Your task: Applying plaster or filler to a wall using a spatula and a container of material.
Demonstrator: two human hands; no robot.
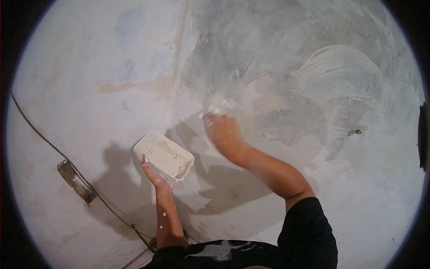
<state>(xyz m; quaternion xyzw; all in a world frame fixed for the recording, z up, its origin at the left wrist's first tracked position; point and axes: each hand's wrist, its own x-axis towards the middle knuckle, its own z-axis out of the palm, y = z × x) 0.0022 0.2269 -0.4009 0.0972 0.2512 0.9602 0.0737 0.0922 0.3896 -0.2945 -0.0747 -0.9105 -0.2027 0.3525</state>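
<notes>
A white rectangular tub of pale, creamy paste sits in my left hand, whose skin is spattered with white. My right hand, blurred by motion, is closed at the plastered wall, right of the tub and higher up. Whitish material shows at its fingertips; whatever it grips is too smeared to make out. Around and above this hand the wall is patchy grey, with pale curved smears of paste toward the upper right. Left of a vertical seam the surface is whiter.
A dark cable runs diagonally down the left side, past a rough brown-grey strip. A small fitting protrudes from the wall at the right. A dark object shows at the far right edge.
</notes>
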